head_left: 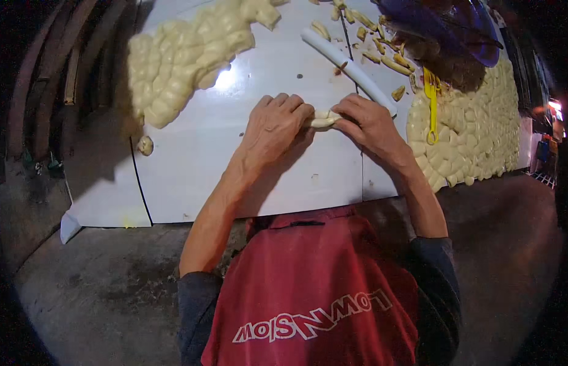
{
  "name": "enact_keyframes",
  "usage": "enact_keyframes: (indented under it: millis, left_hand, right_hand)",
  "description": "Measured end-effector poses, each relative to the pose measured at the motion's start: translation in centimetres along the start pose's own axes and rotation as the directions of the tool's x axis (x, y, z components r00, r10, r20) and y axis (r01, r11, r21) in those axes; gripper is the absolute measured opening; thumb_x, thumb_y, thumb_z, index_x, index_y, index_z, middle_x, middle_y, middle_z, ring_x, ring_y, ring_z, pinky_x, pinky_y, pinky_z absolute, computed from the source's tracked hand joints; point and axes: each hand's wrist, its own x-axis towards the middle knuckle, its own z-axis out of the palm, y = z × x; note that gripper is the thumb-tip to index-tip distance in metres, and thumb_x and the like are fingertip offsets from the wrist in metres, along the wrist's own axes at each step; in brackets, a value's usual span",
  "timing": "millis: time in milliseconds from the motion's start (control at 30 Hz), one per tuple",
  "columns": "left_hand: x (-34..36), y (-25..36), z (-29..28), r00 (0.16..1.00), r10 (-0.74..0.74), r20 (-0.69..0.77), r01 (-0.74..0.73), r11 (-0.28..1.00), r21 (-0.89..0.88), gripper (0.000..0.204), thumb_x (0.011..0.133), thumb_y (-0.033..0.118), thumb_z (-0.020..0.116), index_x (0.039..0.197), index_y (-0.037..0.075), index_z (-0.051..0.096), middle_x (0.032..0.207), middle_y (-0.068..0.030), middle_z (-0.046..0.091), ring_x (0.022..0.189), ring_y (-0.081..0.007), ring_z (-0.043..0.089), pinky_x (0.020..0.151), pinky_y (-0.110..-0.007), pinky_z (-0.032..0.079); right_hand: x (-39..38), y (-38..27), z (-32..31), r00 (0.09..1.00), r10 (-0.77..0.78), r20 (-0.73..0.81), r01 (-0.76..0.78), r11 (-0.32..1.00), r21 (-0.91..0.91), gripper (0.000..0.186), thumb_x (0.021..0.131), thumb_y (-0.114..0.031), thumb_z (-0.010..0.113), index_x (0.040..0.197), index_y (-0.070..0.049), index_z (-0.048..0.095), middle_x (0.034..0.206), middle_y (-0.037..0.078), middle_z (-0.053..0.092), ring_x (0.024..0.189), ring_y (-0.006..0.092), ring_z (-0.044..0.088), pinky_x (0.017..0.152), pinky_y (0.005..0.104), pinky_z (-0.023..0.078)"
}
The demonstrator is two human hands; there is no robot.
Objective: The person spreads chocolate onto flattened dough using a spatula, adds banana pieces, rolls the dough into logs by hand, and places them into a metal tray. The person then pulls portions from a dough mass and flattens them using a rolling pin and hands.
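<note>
My left hand [276,125] has its fingers curled at the left end of a short piece of pale twisted dough [320,119] on the white work surface [204,165]. My right hand [363,125] grips the dough's right end between thumb and fingers. Just behind lies a long white rolling rod [339,61], angled toward the right, with golden elongated pieces [394,64] scattered beyond it.
Clustered pale dough lumps [180,67] lie at back left, with more [461,134] at right. A yellow utensil [432,107] rests by the right cluster, near a dark blue-purple container [418,18]. A browned lump [145,145] sits at left.
</note>
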Motion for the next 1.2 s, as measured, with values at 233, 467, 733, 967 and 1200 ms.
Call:
enact_keyframes:
  millis: [233,467,733,967,1200]
  left_hand:
    - [-1.0,-2.2,-0.8,0.998,0.049,-0.044,-0.050,0.999,-0.022,0.061,0.078,0.029,0.084,0.132,0.008,0.063,0.124,-0.0126,0.066,0.113,-0.0309,0.065,0.093,-0.042,0.053]
    - [0.2,-2.9,-1.6,0.995,0.044,-0.085,-0.041,0.999,0.029,0.010,0.077,0.010,0.070,0.086,0.007,0.067,0.086,-0.0138,0.068,0.084,-0.0380,0.068,0.076,-0.050,0.055]
    - [-4.0,-4.0,-4.7,0.999,0.016,-0.029,-0.022,0.974,-0.224,0.020,0.090,0.015,0.061,0.107,0.006,0.057,0.086,-0.0179,0.068,0.080,-0.0436,0.069,0.069,-0.053,0.052]
    - [-10.5,-6.6,-16.4,0.951,0.060,-0.303,-0.097,0.990,-0.106,0.014,0.099,0.017,0.059,0.109,0.008,0.057,0.084,-0.0138,0.064,0.073,-0.0360,0.068,0.063,-0.047,0.053]
    - [-19.9,-13.6,-34.8,0.864,0.142,-0.483,-0.032,0.973,0.228,0.034,0.088,0.016,0.070,0.121,0.012,0.063,0.085,-0.0071,0.066,0.073,-0.0258,0.071,0.060,-0.039,0.057]
  right_hand:
    - [-0.6,0.1,0.1,0.994,-0.095,-0.048,0.094,0.995,-0.022,0.061,0.084,-0.035,0.079,0.136,-0.008,0.061,0.106,0.014,0.064,0.096,0.0337,0.065,0.084,0.0452,0.052]
    - [2.0,-1.8,0.0,0.993,-0.118,-0.006,0.117,0.986,-0.121,0.031,0.082,-0.021,0.074,0.105,-0.001,0.067,0.101,0.015,0.065,0.098,0.0356,0.064,0.085,0.0445,0.051]
    - [3.2,-7.6,-1.9,0.949,0.247,0.195,-0.305,0.875,0.376,0.034,0.086,-0.015,0.073,0.113,0.003,0.064,0.086,0.013,0.069,0.073,0.0162,0.061,0.066,0.0326,0.051]
    - [11.7,-15.8,-3.3,0.990,-0.060,0.131,0.044,0.992,0.115,0.039,0.085,-0.015,0.084,0.119,-0.004,0.071,0.089,0.010,0.071,0.072,0.0180,0.065,0.067,0.0335,0.052]
    - [25.2,-34.9,-4.7,0.912,-0.410,-0.005,0.406,0.904,-0.132,0.031,0.083,-0.005,0.082,0.113,-0.010,0.074,0.087,0.007,0.069,0.070,0.0218,0.065,0.067,0.0350,0.053]
